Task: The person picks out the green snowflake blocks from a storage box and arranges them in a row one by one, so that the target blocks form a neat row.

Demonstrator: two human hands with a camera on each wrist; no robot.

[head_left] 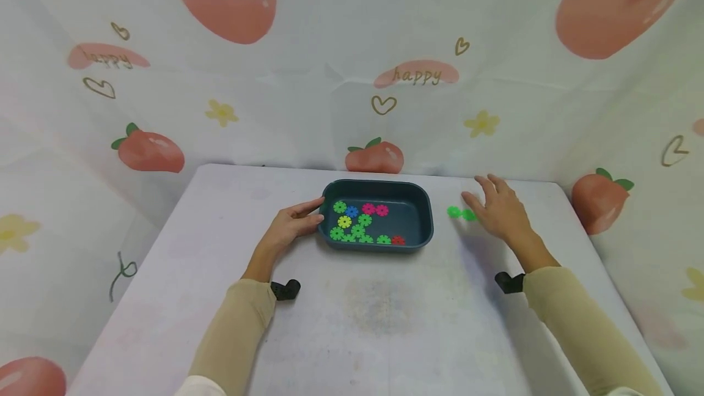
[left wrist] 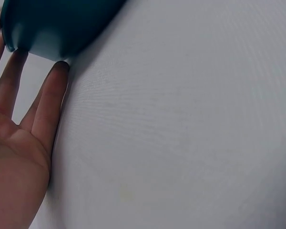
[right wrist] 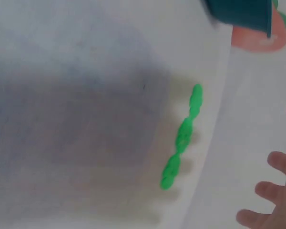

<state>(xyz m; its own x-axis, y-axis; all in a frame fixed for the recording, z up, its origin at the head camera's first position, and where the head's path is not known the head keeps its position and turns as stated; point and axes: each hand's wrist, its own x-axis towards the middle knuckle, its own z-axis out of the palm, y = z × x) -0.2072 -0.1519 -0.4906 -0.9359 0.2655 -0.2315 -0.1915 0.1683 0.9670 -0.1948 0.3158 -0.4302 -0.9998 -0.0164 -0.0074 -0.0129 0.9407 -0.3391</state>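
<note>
A dark teal plastic tray (head_left: pixel 404 219) stands near the back of the table. Several notched plastic discs, green, yellow, blue, pink and red, lie in it, mostly on its left side. My left hand (head_left: pixel 286 226) is at the tray's left end. In the left wrist view its extended fingers (left wrist: pixel 50 102) reach the outer wall of the tray (left wrist: pixel 52 26). To the right of the tray lies a row of three joined green discs (right wrist: pixel 183 136). Over this row's right end hovers my right hand (head_left: pixel 502 212), fingers spread and holding nothing.
The white-covered table (head_left: pixel 385 310) ends at the back against a hanging cloth (head_left: pixel 308 90) printed with peaches, hearts and flowers. A black camera mount sits on each wrist, below beige sleeves (head_left: pixel 231 329).
</note>
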